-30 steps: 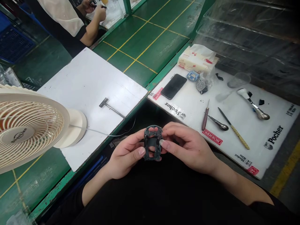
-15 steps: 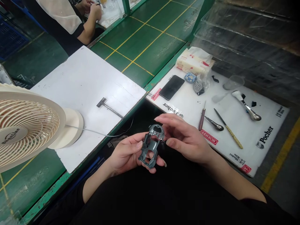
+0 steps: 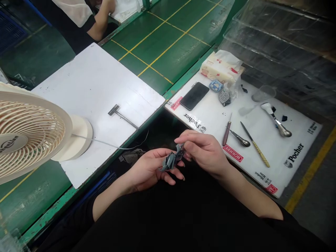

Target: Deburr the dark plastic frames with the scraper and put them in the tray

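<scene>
A small dark grey model car body (image 3: 170,160) is held in front of my chest, tilted so that it shows edge-on. My left hand (image 3: 152,167) grips its near end, with the lower fingers curled beneath. My right hand (image 3: 204,151) is closed on the far end, thumb and fingers pinching it. Part of the body is hidden behind the fingers. On the white board to the right lie an awl (image 3: 227,131), a short metal-handled tool (image 3: 240,138) and a file with a yellow handle (image 3: 259,152).
A fan (image 3: 70,140) stands at the left on a white board (image 3: 78,80), near a T-shaped metal tool (image 3: 122,116). The right board (image 3: 252,178) also bears a phone (image 3: 194,96), a tissue pack (image 3: 222,68) and a white-tipped metal tool (image 3: 277,120). A co-worker's arm (image 3: 101,21) shows beyond.
My right hand has closed from spread fingers onto the far end of the car body. The body has turned from showing its open frame to edge-on. The whole view has shifted slightly.
</scene>
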`<state>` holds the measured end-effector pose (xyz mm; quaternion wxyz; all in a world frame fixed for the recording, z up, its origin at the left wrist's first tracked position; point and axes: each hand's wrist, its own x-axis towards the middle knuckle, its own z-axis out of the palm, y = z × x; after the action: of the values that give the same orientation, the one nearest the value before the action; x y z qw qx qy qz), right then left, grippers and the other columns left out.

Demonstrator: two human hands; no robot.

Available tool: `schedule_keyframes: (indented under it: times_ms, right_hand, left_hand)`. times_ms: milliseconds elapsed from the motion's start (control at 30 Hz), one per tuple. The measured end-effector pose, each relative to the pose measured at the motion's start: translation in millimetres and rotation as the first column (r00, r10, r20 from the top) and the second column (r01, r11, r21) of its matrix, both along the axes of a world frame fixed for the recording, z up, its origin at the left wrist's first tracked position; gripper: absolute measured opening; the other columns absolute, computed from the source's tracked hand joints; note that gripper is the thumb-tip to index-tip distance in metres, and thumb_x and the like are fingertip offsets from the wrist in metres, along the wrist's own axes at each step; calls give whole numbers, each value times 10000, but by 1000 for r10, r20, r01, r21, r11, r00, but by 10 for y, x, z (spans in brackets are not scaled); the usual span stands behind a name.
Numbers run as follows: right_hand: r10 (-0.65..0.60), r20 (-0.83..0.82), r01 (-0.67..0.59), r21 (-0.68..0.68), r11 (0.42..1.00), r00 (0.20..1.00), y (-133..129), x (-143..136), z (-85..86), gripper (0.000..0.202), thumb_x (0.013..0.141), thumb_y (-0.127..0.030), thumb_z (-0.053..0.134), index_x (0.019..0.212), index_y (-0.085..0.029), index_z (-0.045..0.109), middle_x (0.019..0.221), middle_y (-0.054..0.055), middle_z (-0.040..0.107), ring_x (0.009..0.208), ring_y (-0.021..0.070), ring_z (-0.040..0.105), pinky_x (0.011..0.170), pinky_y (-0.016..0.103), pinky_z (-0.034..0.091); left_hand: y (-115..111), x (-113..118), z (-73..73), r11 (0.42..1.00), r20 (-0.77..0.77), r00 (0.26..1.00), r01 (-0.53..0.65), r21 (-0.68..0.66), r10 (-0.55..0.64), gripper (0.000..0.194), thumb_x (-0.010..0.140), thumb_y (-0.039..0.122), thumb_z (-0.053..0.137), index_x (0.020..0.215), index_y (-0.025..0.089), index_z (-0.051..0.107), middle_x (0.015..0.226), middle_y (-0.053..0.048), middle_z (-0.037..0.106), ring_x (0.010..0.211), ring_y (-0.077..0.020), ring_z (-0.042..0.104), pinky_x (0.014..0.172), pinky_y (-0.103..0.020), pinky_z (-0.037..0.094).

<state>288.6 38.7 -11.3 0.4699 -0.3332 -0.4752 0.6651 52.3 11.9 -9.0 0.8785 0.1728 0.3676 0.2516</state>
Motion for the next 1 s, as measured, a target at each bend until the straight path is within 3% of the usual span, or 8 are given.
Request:
schedule_keyframes:
  times_ms: [67,133,233,400,633,833,1000]
  right_hand:
    - [-45,132,53,-57,997,990,-3,-13,52,178,1141,-416,855,1202,-295,972,1035,37,794,675,118,682,575,261,557]
    - [-86,251,110,-83,990,964,15,-31,90,202,1114,-446,882,1155,-267,967,1039,49,848,773,162,763,667,284,624]
    - [-95,342,132,-85,988,935,60,-61,109,240,1073,-484,912,1099,-249,952,1015,50,902,895,224,843,804,325,683]
    - [-86,352,133,-113,985,932,78,-115,104,298,1056,-546,916,1094,-251,943,985,43,918,866,240,866,789,334,696]
    - [-160,362,215,-115,970,918,26,-159,126,315,1058,-549,907,1063,-235,935,956,43,899,867,233,837,793,333,672]
    - [-231,356,292,-127,948,905,-11,-157,65,305,1061,-552,908,1083,-250,945,974,47,894,853,225,811,765,340,640]
    - [-242,379,300,-102,948,893,-40,-143,-6,320,1060,-571,915,1113,-258,951,995,60,896,887,243,807,802,372,656]
  left_hand:
    - [-13,-4,-10,993,-62,993,-99,59,102,287,1053,402,919,1183,147,902,1179,-162,874,952,-268,885,744,-339,774]
    - [-14,-25,-10,981,-76,983,-160,105,169,389,1084,518,870,1167,139,899,1144,-164,867,954,-268,862,780,-390,782]
    - [0,-62,17,985,-80,988,-118,129,129,533,1050,634,877,1156,111,893,1088,-171,857,947,-273,853,798,-384,766]
    - [13,-83,42,994,-133,989,-60,86,71,468,935,489,1040,1189,141,858,1000,-123,860,921,-245,856,826,-357,755]
    - [26,-64,21,993,-114,988,-98,71,106,399,984,355,1004,1263,139,818,978,-99,852,825,-197,821,768,-330,733]
    - [25,-30,-6,985,-67,984,-158,74,163,446,977,429,1009,1252,134,818,964,-99,843,825,-200,807,722,-311,713]
    - [34,-5,-37,981,-72,980,-179,71,184,478,901,347,1079,1234,142,806,920,-58,826,721,-162,773,682,-288,686]
